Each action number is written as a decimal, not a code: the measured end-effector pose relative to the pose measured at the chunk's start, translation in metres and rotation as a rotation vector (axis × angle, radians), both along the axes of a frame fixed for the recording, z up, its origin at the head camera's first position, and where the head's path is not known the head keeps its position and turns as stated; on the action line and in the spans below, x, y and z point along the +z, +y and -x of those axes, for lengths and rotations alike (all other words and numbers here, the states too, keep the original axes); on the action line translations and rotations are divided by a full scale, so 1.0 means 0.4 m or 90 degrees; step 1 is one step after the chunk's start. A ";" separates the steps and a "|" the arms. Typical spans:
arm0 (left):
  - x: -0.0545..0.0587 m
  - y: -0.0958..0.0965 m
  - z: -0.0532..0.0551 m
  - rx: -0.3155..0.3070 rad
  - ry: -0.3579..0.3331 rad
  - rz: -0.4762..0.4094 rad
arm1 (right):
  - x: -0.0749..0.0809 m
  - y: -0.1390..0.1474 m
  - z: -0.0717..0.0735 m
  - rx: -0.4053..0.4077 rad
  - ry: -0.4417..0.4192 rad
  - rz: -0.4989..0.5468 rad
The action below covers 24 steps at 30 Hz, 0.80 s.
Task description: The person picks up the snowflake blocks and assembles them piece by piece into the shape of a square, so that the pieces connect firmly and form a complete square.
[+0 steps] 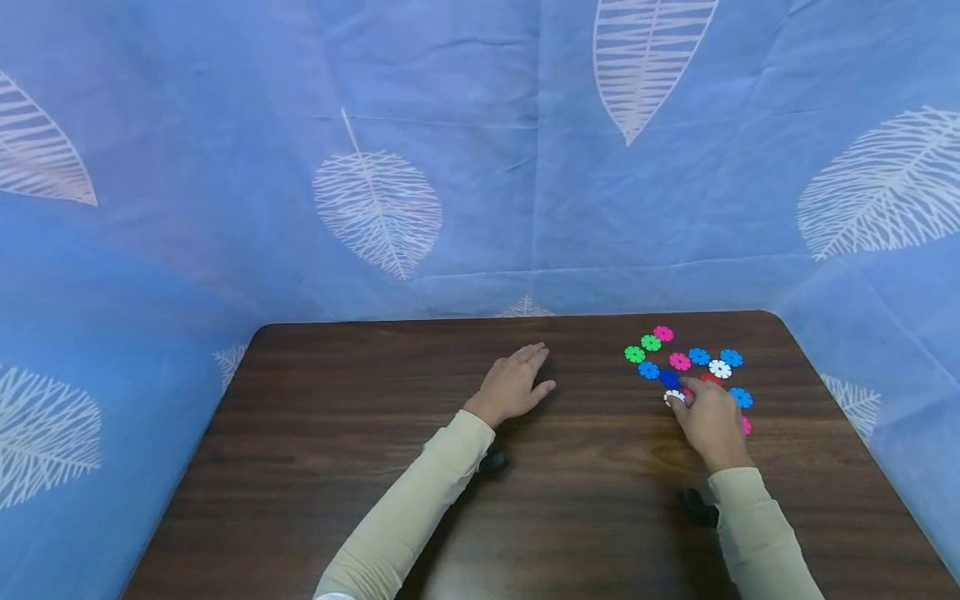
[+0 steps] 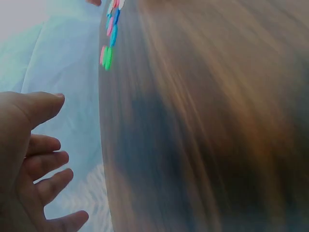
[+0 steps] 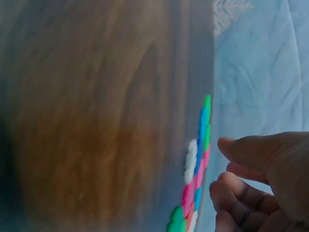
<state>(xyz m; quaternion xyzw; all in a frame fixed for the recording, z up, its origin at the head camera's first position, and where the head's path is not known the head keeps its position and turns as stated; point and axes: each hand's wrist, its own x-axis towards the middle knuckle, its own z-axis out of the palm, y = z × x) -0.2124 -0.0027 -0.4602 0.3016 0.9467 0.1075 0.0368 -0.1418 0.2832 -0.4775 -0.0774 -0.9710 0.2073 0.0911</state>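
Well, the notched discs (image 1: 634, 354) lie loosely grouped toward the far right of the tabletop (image 1: 300, 433), some touching. We judge them light, stiff and probably plastic, thus a little slippery but hardly fragile; thin as they are, we would pinch one across its notched rim. Our right hand (image 1: 712, 425) bends over the near side of the group with a loose grip, thumb and fingertips parted, nothing visible between them. Our left hand (image 1: 512, 385) has its fingers stretched out, holding nothing, well apart from the discs. From the head we count fourteen: four pink discs (image 1: 679, 362), two green discs (image 1: 651, 342), four lighter blue discs (image 1: 648, 370), one dark blue disc (image 1: 669, 379), two white discs (image 1: 720, 369) and one red disc (image 1: 710, 379). The right wrist view shows another green disc (image 3: 176, 220) low down; our hand may hide more.
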 end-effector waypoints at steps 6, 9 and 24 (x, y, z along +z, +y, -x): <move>0.002 0.102 0.017 -0.071 -0.041 0.031 | -0.023 0.017 -0.006 0.001 -0.046 -0.017; 0.002 0.168 0.021 -0.100 -0.049 0.060 | -0.028 0.017 -0.002 0.007 -0.052 -0.021; -0.013 0.371 0.026 -0.180 -0.044 0.228 | -0.037 0.026 0.019 0.048 -0.111 -0.077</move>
